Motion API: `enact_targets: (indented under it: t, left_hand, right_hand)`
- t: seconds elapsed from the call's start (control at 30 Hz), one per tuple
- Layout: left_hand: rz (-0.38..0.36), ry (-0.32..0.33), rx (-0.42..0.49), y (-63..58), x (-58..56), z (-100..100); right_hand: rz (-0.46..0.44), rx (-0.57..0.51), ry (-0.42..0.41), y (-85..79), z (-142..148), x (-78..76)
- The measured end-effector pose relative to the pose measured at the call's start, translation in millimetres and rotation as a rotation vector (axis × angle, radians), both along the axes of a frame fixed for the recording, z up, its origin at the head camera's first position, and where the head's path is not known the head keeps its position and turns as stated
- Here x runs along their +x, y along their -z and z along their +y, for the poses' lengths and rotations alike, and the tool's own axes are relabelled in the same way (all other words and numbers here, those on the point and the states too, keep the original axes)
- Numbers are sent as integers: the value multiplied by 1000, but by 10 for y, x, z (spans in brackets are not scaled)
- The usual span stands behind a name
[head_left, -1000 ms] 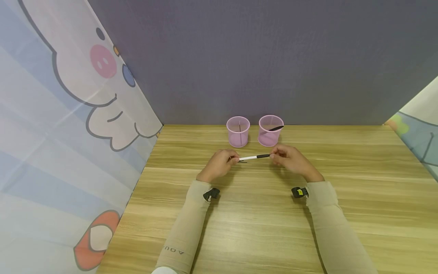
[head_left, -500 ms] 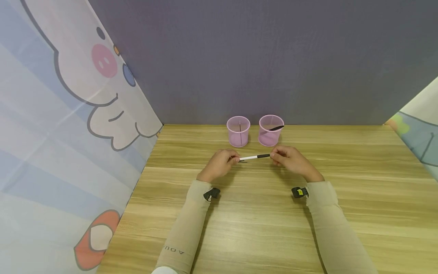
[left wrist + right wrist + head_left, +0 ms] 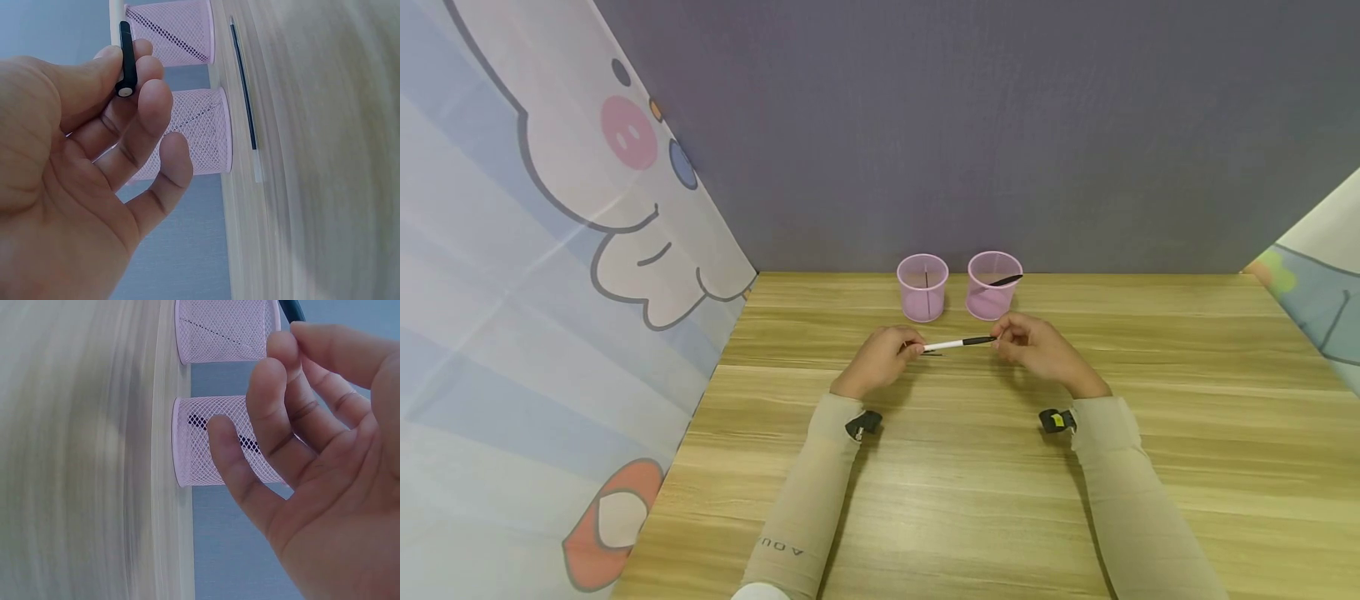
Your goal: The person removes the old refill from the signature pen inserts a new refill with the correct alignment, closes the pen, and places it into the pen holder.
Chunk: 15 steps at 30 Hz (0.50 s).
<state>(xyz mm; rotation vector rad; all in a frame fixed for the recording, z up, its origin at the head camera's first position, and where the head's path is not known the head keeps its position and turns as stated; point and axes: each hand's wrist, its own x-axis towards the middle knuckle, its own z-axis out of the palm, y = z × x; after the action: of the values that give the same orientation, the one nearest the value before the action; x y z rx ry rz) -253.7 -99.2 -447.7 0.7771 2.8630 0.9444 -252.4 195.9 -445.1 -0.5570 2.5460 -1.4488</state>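
Observation:
A white pen (image 3: 943, 344) with a black grip section is held level between both hands. My left hand (image 3: 882, 358) pinches its clip end between thumb and forefinger, the black clip (image 3: 127, 59) showing in the left wrist view. My right hand (image 3: 1037, 350) pinches the dark tip end (image 3: 292, 311) with thumb and fingertips; the very point is partly hidden. Below the left fingers, a thin pen refill (image 3: 244, 87) with a dark ink column lies on the table.
Two pink mesh cups stand behind the hands, against the grey back panel (image 3: 1000, 133). The left cup (image 3: 921, 304) shows a thin dark line; the right cup (image 3: 987, 304) holds a leaning black pen-like piece (image 3: 1006, 281). Wood-grain table (image 3: 955, 483) extends in front.
My right fingers have shifted slightly at the pen's tip, and a little more of the black end shows. My left hand and the cups stay put.

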Motion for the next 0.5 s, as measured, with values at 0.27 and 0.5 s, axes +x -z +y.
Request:
enact_targets:
  t: [0.27,0.5]
  left_hand:
    - [7,1,-2,3,-7,5]
    - [8,4,-8,9,-12,10]
  right_hand:
    - [14,-7,-6,-2,-4,3]
    - [5,-5,-16,17,10,-13]
